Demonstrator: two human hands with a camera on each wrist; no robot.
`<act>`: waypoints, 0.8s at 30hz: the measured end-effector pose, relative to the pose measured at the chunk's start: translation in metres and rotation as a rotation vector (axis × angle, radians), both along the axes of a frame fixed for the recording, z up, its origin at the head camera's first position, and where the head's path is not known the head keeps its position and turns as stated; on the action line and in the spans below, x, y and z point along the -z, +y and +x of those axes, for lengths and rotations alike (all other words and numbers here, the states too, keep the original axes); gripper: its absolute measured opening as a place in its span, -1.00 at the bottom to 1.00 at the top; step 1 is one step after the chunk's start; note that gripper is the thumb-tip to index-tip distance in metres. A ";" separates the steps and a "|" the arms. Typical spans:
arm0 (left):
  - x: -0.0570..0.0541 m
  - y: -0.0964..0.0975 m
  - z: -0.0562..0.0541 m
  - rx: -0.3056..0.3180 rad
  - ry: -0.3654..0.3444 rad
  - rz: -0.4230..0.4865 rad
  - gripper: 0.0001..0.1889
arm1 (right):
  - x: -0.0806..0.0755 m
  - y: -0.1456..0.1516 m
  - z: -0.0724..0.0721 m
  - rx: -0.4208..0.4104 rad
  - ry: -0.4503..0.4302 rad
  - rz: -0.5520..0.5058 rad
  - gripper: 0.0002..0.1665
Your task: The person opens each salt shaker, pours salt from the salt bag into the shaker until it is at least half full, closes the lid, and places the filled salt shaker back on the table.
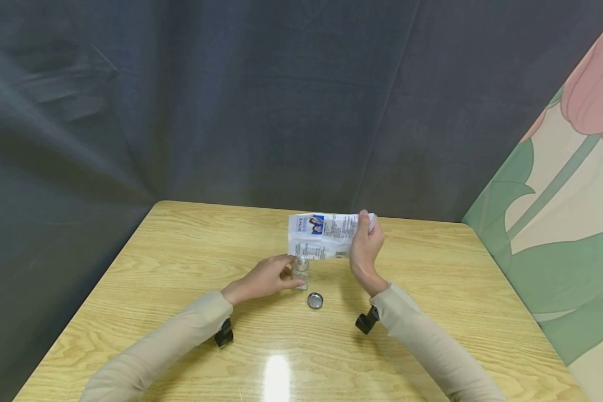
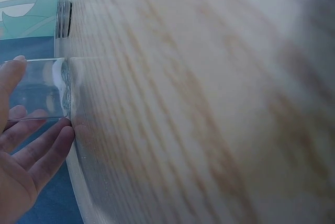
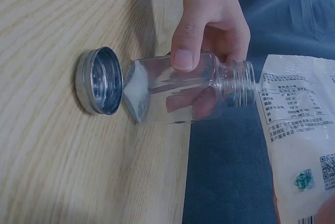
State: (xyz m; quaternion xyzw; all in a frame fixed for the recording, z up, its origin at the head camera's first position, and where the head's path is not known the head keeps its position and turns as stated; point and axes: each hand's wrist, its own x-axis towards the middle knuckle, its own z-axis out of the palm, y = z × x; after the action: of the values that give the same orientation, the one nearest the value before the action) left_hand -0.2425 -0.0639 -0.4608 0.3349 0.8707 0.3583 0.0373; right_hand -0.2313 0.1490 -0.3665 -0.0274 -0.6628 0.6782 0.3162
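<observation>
My left hand holds a small clear glass jar that stands on the table, thumb on one side and fingers round the other. The jar has no lid on, and a low heap of white grains lies on its bottom. In my right hand is a white printed bag, gripped at its right end. The bag lies sideways in the air, its lower left corner right at the jar's threaded mouth.
A round silver metal lid lies hollow side up on the wooden table, just in front of the jar. A dark curtain hangs behind the table. At the right stands a wall painted with flowers.
</observation>
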 end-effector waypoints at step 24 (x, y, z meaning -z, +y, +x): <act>-0.002 0.000 0.001 -0.009 -0.007 -0.005 -0.54 | -0.002 -0.001 0.000 0.008 0.011 0.019 -0.66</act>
State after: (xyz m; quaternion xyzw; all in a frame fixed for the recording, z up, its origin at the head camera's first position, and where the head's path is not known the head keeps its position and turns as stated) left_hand -0.2415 -0.0639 -0.4591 0.3295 0.8729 0.3575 0.0397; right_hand -0.2312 0.1483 -0.3647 -0.0233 -0.6675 0.6706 0.3228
